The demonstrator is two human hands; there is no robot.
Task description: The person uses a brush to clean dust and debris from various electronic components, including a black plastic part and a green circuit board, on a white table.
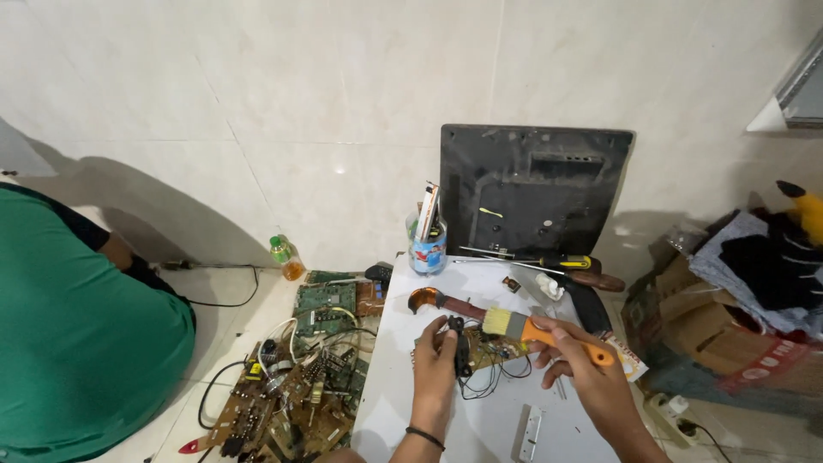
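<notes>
**Brush over the board, bristles pointing left**

Going left to right: at the far left someone in a green shirt (69, 334) sits turned away from us, and next to them a heap of bare green and brown circuit boards with loose wires (296, 377) lies on the tiled floor. None of that touches our hands.

On the white tabletop (403, 411), our left hand (435, 360) has its fingers curled closed around the left end of a small brown circuit board with dangling black and red wires (484, 353), lifting it just off the surface as far as we can tell. Our right hand (576, 364) is wrapped shut on the orange plastic handle of a flat paintbrush with a metal ferrule and pale bristles (523, 328).

The key bit: the brush's long axis runs from lower right up to the left, so the bristles sit directly above the board's middle, right between both hands. We can't tell whether they're touching the board. Left hand is the closer one to the board; right hand only reaches it through the brush.

Behind, a black plastic monitor back cover (533, 189) leans on the wall.
</notes>
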